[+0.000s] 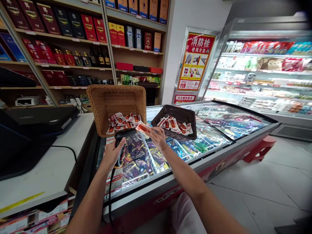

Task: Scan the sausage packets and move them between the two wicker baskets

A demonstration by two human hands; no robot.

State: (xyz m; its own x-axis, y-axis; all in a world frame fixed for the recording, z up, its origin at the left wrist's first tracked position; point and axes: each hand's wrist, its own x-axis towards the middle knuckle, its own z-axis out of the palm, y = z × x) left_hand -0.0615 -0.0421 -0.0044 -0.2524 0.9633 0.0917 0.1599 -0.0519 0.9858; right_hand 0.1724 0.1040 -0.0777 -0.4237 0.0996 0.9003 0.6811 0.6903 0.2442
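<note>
My left hand is wrapped round the handle of a black barcode scanner, its cable hanging down. In my right hand is a small packaged sausage, pinched by one end just right of the scanner's head. A tan wicker basket stands tilted behind the scanner, with several packaged sausages lying in it. Right of my right hand sits a dark brown woven basket, which holds several more of these packets. Both baskets rest on the glass-topped freezer.
The chest freezer shows packaged goods under its glass. A white counter with a black screen device stands at the left. Shelves of boxed bottles line the back. A red stool and a lit refrigerated display are at the right.
</note>
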